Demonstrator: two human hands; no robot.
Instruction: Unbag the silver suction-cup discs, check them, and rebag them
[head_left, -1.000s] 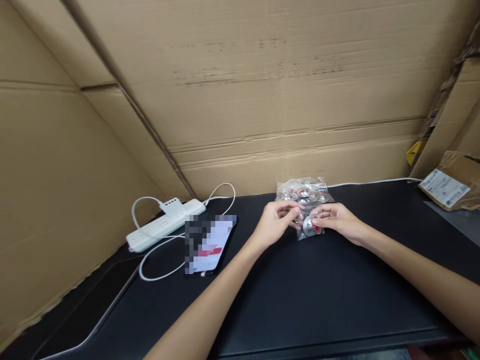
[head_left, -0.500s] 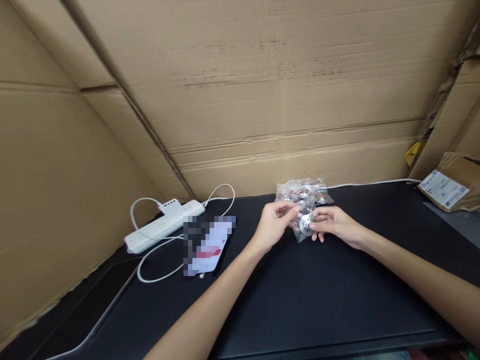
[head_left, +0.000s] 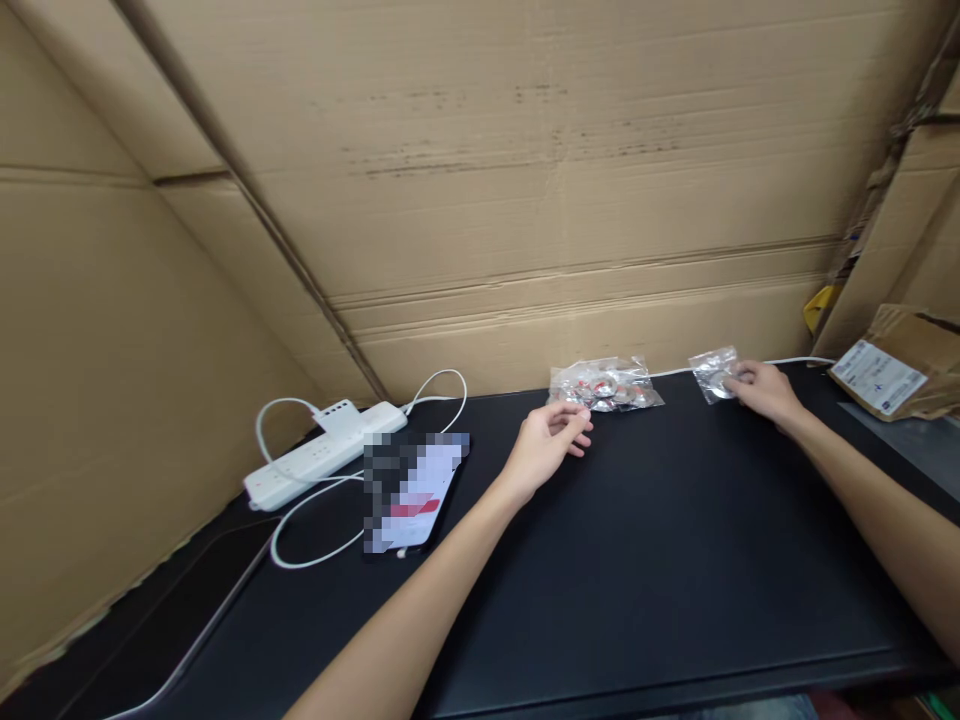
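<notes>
A small clear plastic bag (head_left: 705,372) with a round silver disc inside is at the back right of the black table (head_left: 645,570). My right hand (head_left: 766,392) pinches the bag's right edge between thumb and fingers, covering part of the disc. Further left, a pile of clear plastic bags (head_left: 619,388) with silver, round and red pieces lies against the cardboard. Just in front of that pile is my left hand (head_left: 551,438), its fingers loosely curled and apart, holding nothing that I can see.
On the left lie a white power strip (head_left: 330,455) with looped white cables, a phone (head_left: 420,500) with a lit, pixelated screen, and a dark flat device (head_left: 172,620). Cardboard walls (head_left: 480,200) close off the back and left. A brown labelled package (head_left: 892,365) rests at right.
My right hand has carried the small bag with the disc from beside my left hand to the back right. My left hand has let go of it and stays by the pile.
</notes>
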